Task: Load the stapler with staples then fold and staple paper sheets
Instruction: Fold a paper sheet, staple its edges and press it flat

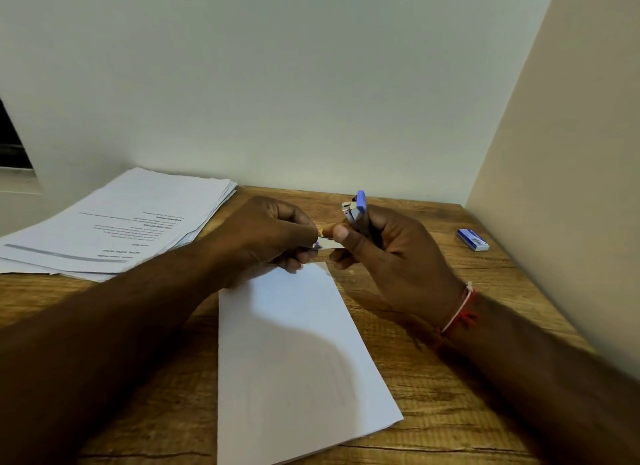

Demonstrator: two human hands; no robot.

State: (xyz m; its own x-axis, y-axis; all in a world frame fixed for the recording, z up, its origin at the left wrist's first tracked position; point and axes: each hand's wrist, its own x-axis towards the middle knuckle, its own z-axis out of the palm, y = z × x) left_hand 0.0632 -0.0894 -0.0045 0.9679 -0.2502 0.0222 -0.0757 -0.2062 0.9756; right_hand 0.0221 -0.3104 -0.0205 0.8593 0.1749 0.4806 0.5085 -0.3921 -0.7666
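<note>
A small blue and silver stapler [355, 210] is held upright in the right hand [384, 253], above the far middle of the wooden surface [450, 395]; the fingers are curled round its body and the thumb is laid forward towards the other hand. The blue end of the stapler is seen at the top, with a silver metal part beside it. A thin shiny metal strip [329, 245] is pinched at its left end between the thumb and fingers of the left hand [266, 236], and its right end is met by the right thumb, so that the strip is spanned between the two hands just below the stapler. Whether the strip is a row of staples or a part of the stapler cannot be told. Under the hands a white paper sheet [294, 360] is laid flat on the surface, its far end shaded by the hands and its near end reaching towards the person. A stack of printed papers [121, 222] is set at the far left of the surface, against the wall. A small blue staple box [472, 239] is placed well apart at the far right, near the side wall. A red and white thread band [457, 312] is worn on the right wrist.
</note>
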